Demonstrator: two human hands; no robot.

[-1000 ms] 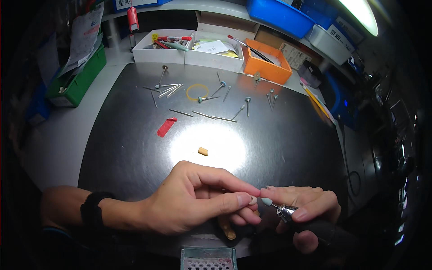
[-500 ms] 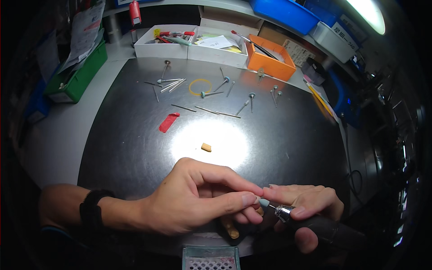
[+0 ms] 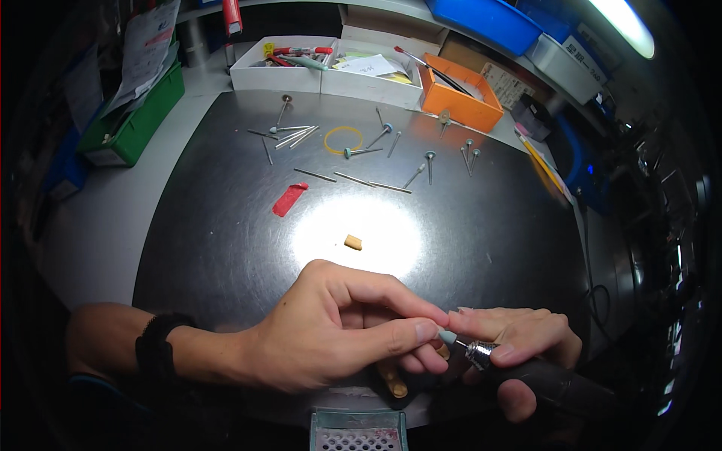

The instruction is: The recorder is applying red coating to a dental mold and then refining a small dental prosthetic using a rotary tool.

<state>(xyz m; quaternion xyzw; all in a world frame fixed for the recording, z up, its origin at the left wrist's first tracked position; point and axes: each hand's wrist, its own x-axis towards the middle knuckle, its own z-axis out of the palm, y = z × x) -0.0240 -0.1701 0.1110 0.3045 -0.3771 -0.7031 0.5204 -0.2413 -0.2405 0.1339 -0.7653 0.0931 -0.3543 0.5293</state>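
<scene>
My left hand [image 3: 338,331] is closed in a pinch. Whatever is between its thumb and forefinger is too small and covered to make out. In my right hand [image 3: 530,331] is a dark rotary tool [image 3: 560,382] with a silver collar, its fingers wrapped round the body. A pale blue-green grinding tip [image 3: 447,337] on the tool's thin shank reaches the left fingertips; contact with a workpiece is hidden. My right forefinger rests close to the left fingertips. Below the left hand a worn wooden peg [image 3: 393,382] shows in part.
On the dark metal worktop [image 3: 226,248] lie a tan block [image 3: 353,242], red tape [image 3: 290,200], a yellow ring [image 3: 344,140] and several loose burrs [image 3: 297,136]. White trays [image 3: 282,75] and an orange box [image 3: 462,101] line the back. A perforated tray [image 3: 359,436] sits at the front.
The whole view has shifted slightly, so the bench appears a little further right and up. Both hands and the rotary tool keep nearly the same pose.
</scene>
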